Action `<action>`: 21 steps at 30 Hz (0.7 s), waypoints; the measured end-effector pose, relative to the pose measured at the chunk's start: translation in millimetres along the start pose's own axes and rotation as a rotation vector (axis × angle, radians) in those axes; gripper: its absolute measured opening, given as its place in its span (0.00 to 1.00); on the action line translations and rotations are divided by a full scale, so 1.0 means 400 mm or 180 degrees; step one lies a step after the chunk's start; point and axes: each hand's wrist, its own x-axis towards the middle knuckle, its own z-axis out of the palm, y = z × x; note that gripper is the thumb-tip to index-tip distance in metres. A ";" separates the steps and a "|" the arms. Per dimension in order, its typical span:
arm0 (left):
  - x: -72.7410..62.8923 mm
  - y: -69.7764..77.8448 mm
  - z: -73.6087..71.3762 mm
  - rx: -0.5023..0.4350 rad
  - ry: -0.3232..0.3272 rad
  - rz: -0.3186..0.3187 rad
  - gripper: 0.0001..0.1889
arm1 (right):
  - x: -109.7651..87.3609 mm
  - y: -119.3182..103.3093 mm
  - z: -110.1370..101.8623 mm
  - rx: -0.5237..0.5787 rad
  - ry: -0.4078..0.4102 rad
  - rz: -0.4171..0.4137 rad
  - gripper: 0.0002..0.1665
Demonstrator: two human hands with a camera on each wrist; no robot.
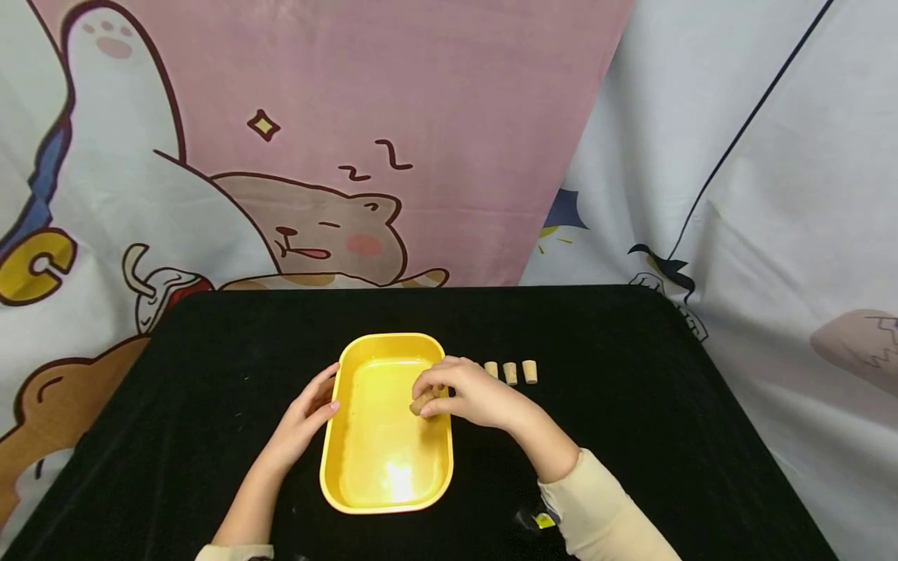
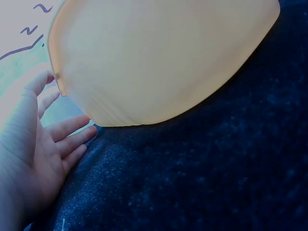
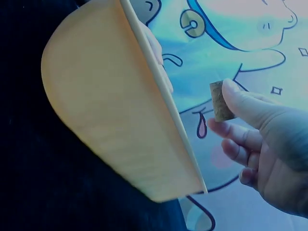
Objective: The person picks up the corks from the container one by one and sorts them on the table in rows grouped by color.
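Observation:
A yellow rectangular tray with raised walls sits on the black tabletop. My left hand rests against its left side, thumb and fingertips at the rim; in the left wrist view the fingers are fairly straight and spread along the outer wall. Over the tray's right edge, my right hand pinches a cork stopper between thumb and fingers. The right wrist view shows this cork above the rim, apart from the tray wall.
Three more cork stoppers stand in a short row right of the tray, the nearest partly hidden by my right hand. A small yellow-green item shows beside the right sleeve. Behind the black table hangs a cartoon-printed cloth.

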 end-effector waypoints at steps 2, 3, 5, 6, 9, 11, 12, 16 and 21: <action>0.000 0.000 0.001 -0.0004 -0.0002 0.0011 0.29 | -0.014 0.010 -0.009 0.0073 0.0050 0.0012 0.08; 0.000 0.000 0.001 -0.0009 0.0000 0.0010 0.29 | -0.021 0.016 -0.012 0.0122 0.0079 0.0014 0.09; 0.000 0.001 0.002 -0.0009 0.0010 0.0004 0.29 | -0.035 0.026 -0.021 0.0243 0.0133 0.0030 0.10; 0.000 0.001 0.002 -0.0020 0.0011 0.0002 0.29 | -0.043 0.031 -0.026 0.0263 0.0169 0.0029 0.10; -0.001 0.001 0.002 -0.0044 0.0009 -0.0011 0.29 | -0.065 0.045 -0.042 0.0328 0.0266 -0.0001 0.11; -0.001 0.000 0.003 -0.0061 0.0000 -0.0011 0.29 | -0.081 0.054 -0.055 0.0330 0.0308 -0.0027 0.11; -0.002 -0.001 0.003 -0.0072 -0.0002 -0.0013 0.29 | -0.089 0.059 -0.061 0.0314 0.0318 -0.0038 0.11; -0.003 -0.002 0.002 -0.0075 0.0012 0.0002 0.29 | -0.113 0.079 -0.085 0.0276 0.0280 -0.0012 0.11; -0.001 0.000 0.002 -0.0053 0.0002 0.0007 0.29 | -0.133 0.112 -0.103 0.0213 0.0194 -0.0008 0.12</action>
